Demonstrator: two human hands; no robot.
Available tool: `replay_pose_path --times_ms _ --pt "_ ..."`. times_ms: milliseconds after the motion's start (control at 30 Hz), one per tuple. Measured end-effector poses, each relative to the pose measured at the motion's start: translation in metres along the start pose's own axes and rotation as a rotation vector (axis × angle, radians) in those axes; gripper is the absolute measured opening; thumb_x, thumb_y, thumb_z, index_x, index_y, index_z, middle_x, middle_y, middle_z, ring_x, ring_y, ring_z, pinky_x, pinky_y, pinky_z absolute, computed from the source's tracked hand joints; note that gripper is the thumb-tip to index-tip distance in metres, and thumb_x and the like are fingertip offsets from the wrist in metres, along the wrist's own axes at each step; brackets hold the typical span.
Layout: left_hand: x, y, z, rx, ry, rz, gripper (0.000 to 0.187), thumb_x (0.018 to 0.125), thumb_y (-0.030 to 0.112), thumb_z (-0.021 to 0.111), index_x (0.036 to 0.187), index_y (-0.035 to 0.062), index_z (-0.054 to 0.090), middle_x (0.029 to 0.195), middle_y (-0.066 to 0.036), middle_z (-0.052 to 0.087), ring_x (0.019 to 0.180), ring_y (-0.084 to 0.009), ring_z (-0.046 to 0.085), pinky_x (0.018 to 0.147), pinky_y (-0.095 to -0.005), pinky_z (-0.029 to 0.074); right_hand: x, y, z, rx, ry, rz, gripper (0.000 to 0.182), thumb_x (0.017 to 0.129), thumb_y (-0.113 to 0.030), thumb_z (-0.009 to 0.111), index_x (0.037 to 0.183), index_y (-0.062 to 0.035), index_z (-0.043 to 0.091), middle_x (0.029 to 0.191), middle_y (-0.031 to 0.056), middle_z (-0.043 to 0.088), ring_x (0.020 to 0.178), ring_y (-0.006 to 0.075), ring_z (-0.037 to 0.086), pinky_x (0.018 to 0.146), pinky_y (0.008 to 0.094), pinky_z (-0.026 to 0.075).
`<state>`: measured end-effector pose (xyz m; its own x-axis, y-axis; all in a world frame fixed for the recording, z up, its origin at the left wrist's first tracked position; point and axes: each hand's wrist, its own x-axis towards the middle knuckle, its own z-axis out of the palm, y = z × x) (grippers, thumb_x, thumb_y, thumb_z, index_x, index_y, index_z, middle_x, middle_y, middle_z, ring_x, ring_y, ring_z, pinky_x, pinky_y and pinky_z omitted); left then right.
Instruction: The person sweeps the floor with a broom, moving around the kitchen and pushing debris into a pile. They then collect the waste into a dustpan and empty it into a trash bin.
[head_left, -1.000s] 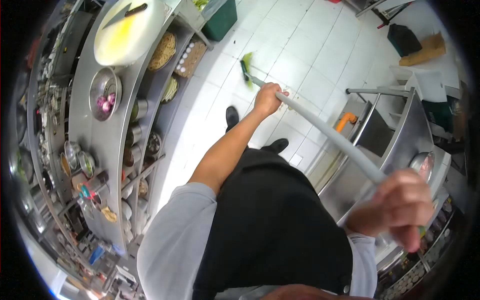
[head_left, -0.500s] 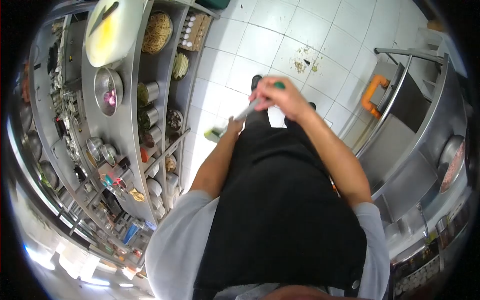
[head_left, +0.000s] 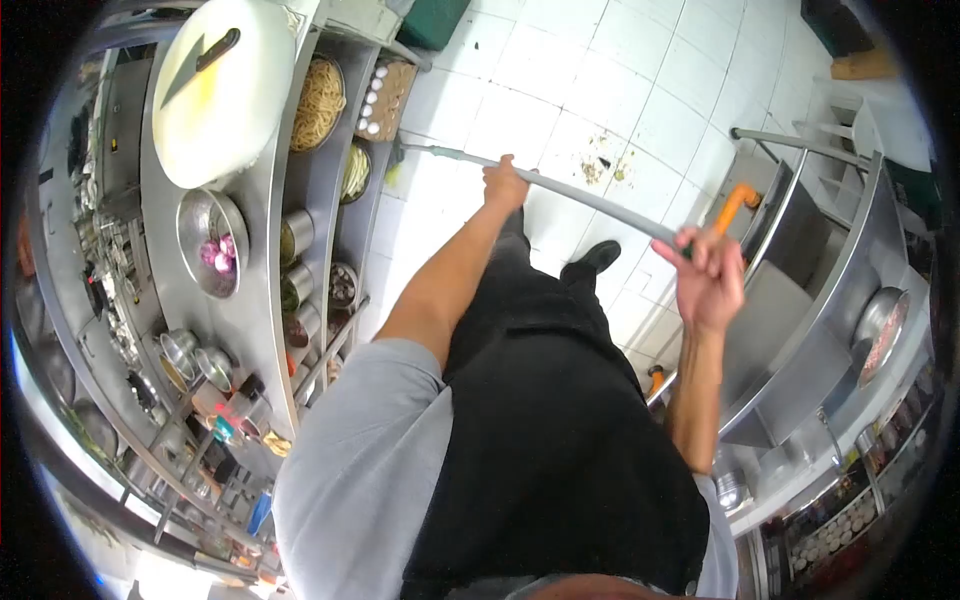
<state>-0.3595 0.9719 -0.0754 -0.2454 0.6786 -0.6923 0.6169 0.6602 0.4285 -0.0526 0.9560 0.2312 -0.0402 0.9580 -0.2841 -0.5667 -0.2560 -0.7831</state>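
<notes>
Your left hand [head_left: 507,185] grips the long, grey-poled, green-bristled plastic broom [head_left: 600,205] nearer the tiered stainless-steel shelving unit [head_left: 255,320]; your right hand [head_left: 710,272] curls round the end farther from it, probably spread for leverage. The broom's head [head_left: 393,172] sits just beside that unit.

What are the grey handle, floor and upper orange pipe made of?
Grey handle: maybe plastic or coated metal, fairly matte; even colour, no grain visible.
Floor: likely glazed ceramic tile; pale squares, dark joints, bright sheen.
Upper orange pipe: probably smooth plastic; uniform colour.
</notes>
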Motion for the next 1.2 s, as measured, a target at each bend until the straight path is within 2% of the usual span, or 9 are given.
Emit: replay_pose_path --times_ms 167,300,400,533,767,833,900,1000,1200 --pt "-0.030 0.095 -0.022 -0.137 0.028 0.172 0.083 0.095 0.056 0.077 0.158 0.0108 0.046 0.161 -0.041 0.031 0.149 -0.0554 0.038 0.122 -0.0565 0.039 -0.044 -0.072 0.057 -0.180 -0.108 -0.212 0.045 0.113 -0.038 0.049 0.077 -0.0106 0.044 0.086 0.0086 0.047 0.106 0.0334 0.059 0.096 0.0718 0.060" --pt "-0.053 0.164 -0.078 0.042 0.087 0.645 0.050 0.099 0.053 0.071 0.118 0.0064 0.073 0.155 -0.022 0.053 0.154 -0.0556 0.032 0.125 -0.0675 0.027 -0.051 -0.152 0.101 -0.318 -0.220 -0.351 0.056 0.114 -0.048 0.045 0.073 -0.0100 0.043 0.083 0.0081 0.046 0.089 0.0293 0.052 0.087 0.0696 0.065" --pt "-0.075 0.191 -0.089 -0.157 0.191 0.721 0.038 0.098 0.044 0.074 0.093 0.0064 0.073 0.128 -0.019 0.069 0.145 -0.0488 0.047 0.125 -0.0623 0.031 -0.050 -0.194 0.133 -0.358 -0.335 -0.394 0.059 0.114 -0.052 0.044 0.072 -0.0106 0.042 0.078 0.0078 0.046 0.086 0.0289 0.050 0.081 0.0675 0.067" --pt "-0.040 0.206 -0.062 -0.321 0.533 0.761 0.031 0.094 0.028 0.080 0.075 0.0071 0.067 0.087 -0.014 0.069 0.103 -0.0370 0.066 0.109 -0.0485 0.051 -0.031 -0.188 0.150 -0.555 -0.333 -0.414 0.063 0.113 -0.056 0.045 0.070 -0.0104 0.041 0.071 0.0073 0.047 0.079 0.0277 0.052 0.074 0.0640 0.068" --pt "-0.104 0.221 -0.045 -0.309 0.453 0.878 0.033 0.099 0.036 0.074 0.082 0.0073 0.069 0.101 -0.014 0.072 0.115 -0.0385 0.062 0.103 -0.0544 0.044 -0.049 -0.256 0.127 -0.601 -0.594 -0.483 0.067 0.112 -0.059 0.043 0.071 -0.0072 0.048 0.069 0.0081 0.053 0.072 0.0273 0.058 0.071 0.0576 0.069" --pt "-0.131 0.202 -0.005 -0.334 0.631 0.982 0.035 0.099 0.034 0.074 0.078 0.0063 0.068 0.092 -0.015 0.070 0.101 -0.0386 0.064 0.096 -0.0541 0.046 -0.049 -0.287 0.092 -0.563 -0.630 -0.385 0.066 0.113 -0.058 0.043 0.071 -0.0069 0.048 0.066 0.0089 0.054 0.072 0.0276 0.060 0.070 0.0571 0.069" --pt "-0.137 0.172 0.035 -0.415 0.314 0.848 0.035 0.098 0.031 0.074 0.076 0.0047 0.066 0.083 -0.017 0.067 0.091 -0.0395 0.064 0.086 -0.0529 0.048 -0.046 -0.303 0.048 -0.530 -0.620 -0.282 0.066 0.113 -0.058 0.044 0.070 -0.0066 0.048 0.066 0.0090 0.054 0.072 0.0287 0.061 0.067 0.0540 0.069" --pt "-0.138 0.167 0.107 -0.444 0.372 0.807 0.036 0.098 0.028 0.074 0.074 0.0031 0.063 0.079 -0.018 0.066 0.084 -0.0408 0.063 0.077 -0.0529 0.049 -0.029 -0.297 0.029 -0.640 -0.667 -0.249 0.067 0.112 -0.055 0.051 0.066 -0.0060 0.049 0.063 0.0083 0.054 0.068 0.0283 0.061 0.059 0.0441 0.063" --pt "-0.102 0.266 0.118 -0.322 0.414 0.762 0.036 0.100 0.030 0.074 0.077 0.0035 0.064 0.080 -0.019 0.064 0.086 -0.0424 0.063 0.080 -0.0511 0.052 -0.042 -0.308 0.019 -0.749 -0.699 -0.498 0.069 0.108 -0.054 0.061 0.059 -0.0072 0.050 0.056 0.0036 0.050 0.057 0.0258 0.059 0.053 0.0373 0.051"
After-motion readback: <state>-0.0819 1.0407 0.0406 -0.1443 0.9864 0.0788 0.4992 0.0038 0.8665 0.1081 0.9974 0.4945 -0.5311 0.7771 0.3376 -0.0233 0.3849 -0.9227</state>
